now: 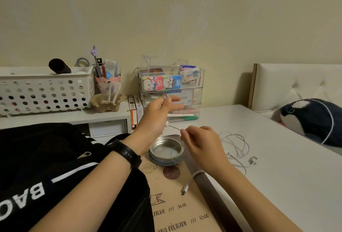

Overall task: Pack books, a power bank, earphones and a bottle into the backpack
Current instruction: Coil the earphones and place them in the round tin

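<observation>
Above the worktop [277,176] by the backpack [46,157], left hand [159,115] holds the earphones [167,124] w/ cord looped on its fingers [175,99]; right hand [201,144] pinches the slack. Advisable: keep loops even & taut.

Left hand [157,113], right hand [201,144] apparently pinch earphone cord [174,127]

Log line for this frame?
left hand: earphones wound on fingers | right hand: pinches their cable | backpack: earphones not yet in

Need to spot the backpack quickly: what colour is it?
The backpack is black with white stripes and white lettering, seen best in the head view.
</observation>
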`<act>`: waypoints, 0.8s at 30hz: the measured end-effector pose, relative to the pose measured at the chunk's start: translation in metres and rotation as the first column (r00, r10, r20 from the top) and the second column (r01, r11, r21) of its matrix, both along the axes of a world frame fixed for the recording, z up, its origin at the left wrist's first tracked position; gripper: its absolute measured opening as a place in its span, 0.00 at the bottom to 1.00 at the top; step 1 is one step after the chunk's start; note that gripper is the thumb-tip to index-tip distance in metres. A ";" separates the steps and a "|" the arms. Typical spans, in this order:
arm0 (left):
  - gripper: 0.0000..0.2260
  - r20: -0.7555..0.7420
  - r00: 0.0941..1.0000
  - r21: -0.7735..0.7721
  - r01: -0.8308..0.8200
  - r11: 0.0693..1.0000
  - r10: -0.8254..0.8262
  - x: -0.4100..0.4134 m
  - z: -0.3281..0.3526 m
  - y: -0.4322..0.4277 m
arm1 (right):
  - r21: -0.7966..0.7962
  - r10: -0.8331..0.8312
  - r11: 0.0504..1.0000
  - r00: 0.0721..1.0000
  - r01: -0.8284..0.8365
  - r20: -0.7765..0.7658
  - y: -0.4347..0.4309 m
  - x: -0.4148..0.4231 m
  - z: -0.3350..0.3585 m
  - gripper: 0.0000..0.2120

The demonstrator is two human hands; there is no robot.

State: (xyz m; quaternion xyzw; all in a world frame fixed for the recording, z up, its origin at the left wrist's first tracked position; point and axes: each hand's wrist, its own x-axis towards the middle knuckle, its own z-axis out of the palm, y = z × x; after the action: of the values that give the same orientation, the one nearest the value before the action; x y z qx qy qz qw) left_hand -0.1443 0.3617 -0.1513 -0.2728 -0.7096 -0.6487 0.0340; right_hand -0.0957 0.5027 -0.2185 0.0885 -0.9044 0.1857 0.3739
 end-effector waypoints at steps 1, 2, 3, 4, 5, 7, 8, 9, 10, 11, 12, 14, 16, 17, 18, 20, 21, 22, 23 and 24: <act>0.15 -0.098 0.994 -0.101 -0.063 0.993 0.053 -0.003 -0.002 -0.001 | -0.041 0.045 0.998 0.999 -0.046 -0.011 0.001 0.001 0.003 0.17; 0.15 -0.165 0.984 -0.170 -0.101 0.980 0.073 -0.008 -0.005 -0.003 | -0.118 0.107 0.987 0.994 -0.107 -0.012 0.002 0.002 0.006 0.15; 0.16 -0.196 0.978 -0.222 -0.114 0.968 0.070 -0.012 -0.007 -0.003 | -0.217 0.178 0.960 0.984 -0.175 -0.005 0.001 0.005 0.009 0.12; 0.16 -0.192 0.980 -0.264 -0.103 0.959 0.052 -0.015 -0.008 -0.003 | -0.310 0.243 0.922 0.970 -0.234 -0.010 -0.001 0.006 0.012 0.11; 0.17 -0.156 0.987 -0.294 -0.071 0.953 0.026 -0.016 -0.009 -0.002 | -0.378 0.290 0.883 0.957 -0.279 -0.031 -0.002 0.008 0.014 0.11; 0.17 -0.017 1.000 -0.261 0.008 0.965 -0.013 -0.015 -0.010 0.001 | -0.486 0.342 0.809 0.937 -0.331 -0.071 -0.003 0.008 0.017 0.12; 0.16 0.054 0.998 -0.190 0.027 0.981 -0.016 -0.016 -0.011 0.002 | -0.551 0.367 0.760 0.927 -0.345 -0.075 -0.001 0.008 0.019 0.13; 0.16 0.111 0.994 -0.108 0.025 0.994 -0.013 -0.016 -0.010 0.001 | -0.618 0.393 0.706 0.917 -0.347 -0.065 0.000 0.008 0.020 0.14; 0.15 0.159 0.987 -0.033 0.009 0.999 -0.004 -0.017 -0.009 -0.001 | -0.671 0.416 0.659 0.908 -0.339 -0.050 0.002 0.009 0.020 0.15; 0.14 0.210 0.978 0.043 -0.014 0.999 0.005 -0.017 -0.008 -0.003 | -0.701 0.426 0.635 0.904 -0.323 -0.031 0.002 0.009 0.021 0.15; 0.14 0.267 0.964 0.136 -0.037 0.990 0.000 -0.019 -0.006 -0.005 | -0.701 0.416 0.646 0.909 -0.302 -0.008 0.003 0.009 0.020 0.15; 0.13 0.372 0.928 0.323 -0.094 0.942 -0.035 -0.024 -0.001 -0.010 | -0.619 0.350 0.743 0.936 -0.253 0.037 0.001 0.009 0.019 0.14; 0.13 0.421 0.907 0.381 -0.172 0.908 -0.004 -0.028 0.003 -0.014 | -0.504 0.280 0.839 0.957 -0.204 0.078 0.000 0.008 0.016 0.13; 0.13 0.418 0.908 0.360 -0.204 0.911 0.038 -0.030 0.003 -0.015 | -0.453 0.255 0.871 0.963 -0.191 0.084 0.000 0.008 0.015 0.13; 0.14 0.396 0.914 0.311 -0.229 0.923 0.093 -0.031 0.001 -0.015 | -0.407 0.240 0.894 0.968 -0.189 0.079 0.000 0.009 0.013 0.12; 0.14 0.241 0.943 0.075 -0.252 0.965 0.228 -0.029 -0.003 -0.014 | -0.347 0.253 0.912 0.966 -0.220 0.052 0.000 0.010 0.011 0.10; 0.14 0.113 0.960 -0.085 -0.247 0.965 0.255 -0.026 -0.006 -0.012 | -0.343 0.279 0.905 0.960 -0.252 0.032 -0.001 0.011 0.011 0.09; 0.14 0.006 0.974 -0.222 -0.218 0.950 0.225 -0.024 -0.009 -0.010 | -0.355 0.308 0.890 0.951 -0.286 0.006 -0.002 0.012 0.012 0.09; 0.15 -0.039 0.987 -0.314 -0.158 0.936 0.154 -0.020 -0.013 -0.007 | -0.379 0.332 0.868 0.943 -0.320 -0.034 -0.003 0.013 0.014 0.09; 0.16 -0.028 0.997 -0.373 -0.076 0.925 0.071 -0.015 -0.014 -0.006 | -0.413 0.341 0.843 0.936 -0.344 -0.084 -0.004 0.015 0.018 0.09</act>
State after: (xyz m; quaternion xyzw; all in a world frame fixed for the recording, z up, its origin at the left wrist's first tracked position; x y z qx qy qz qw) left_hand -0.1596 0.3562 -0.1656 -0.2521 -0.8296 -0.4981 0.0109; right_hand -0.0810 0.4986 -0.2006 0.1664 -0.8110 0.4399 0.3481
